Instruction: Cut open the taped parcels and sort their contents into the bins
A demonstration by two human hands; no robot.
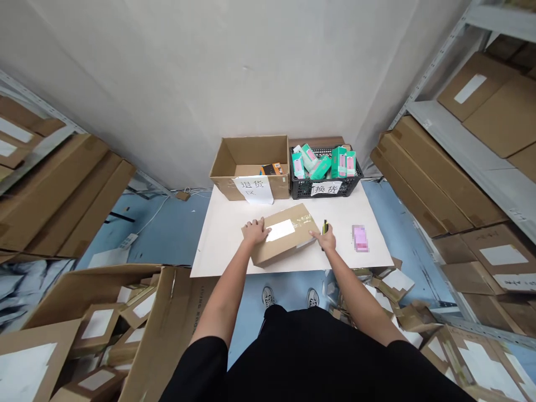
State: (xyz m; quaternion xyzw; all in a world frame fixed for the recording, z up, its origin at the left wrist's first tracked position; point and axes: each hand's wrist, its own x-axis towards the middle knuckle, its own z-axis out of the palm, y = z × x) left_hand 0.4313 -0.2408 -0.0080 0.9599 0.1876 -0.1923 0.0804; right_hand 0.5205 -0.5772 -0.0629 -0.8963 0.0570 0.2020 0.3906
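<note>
A taped cardboard box (288, 237) with a white label lies at an angle on the white table, near its front edge. My left hand (254, 231) grips its left end, fingers bent over the top by the label. At the box's right end is my right hand (326, 238), closed round a yellow and black utility knife (325, 226) that points up. The thumb side of that hand touches the box edge. Clear tape runs across the right part of the top. To the right, a blurred pink item (360, 238) lies on the table.
Behind stand an open carton (234, 187) with a paper sign and a black crate (299, 190) of green and pink boxes. A large carton (167, 312) of parcels is at front left. Discarded boxes (397, 282) lie at lower right. Loaded shelves (464, 145) flank both sides.
</note>
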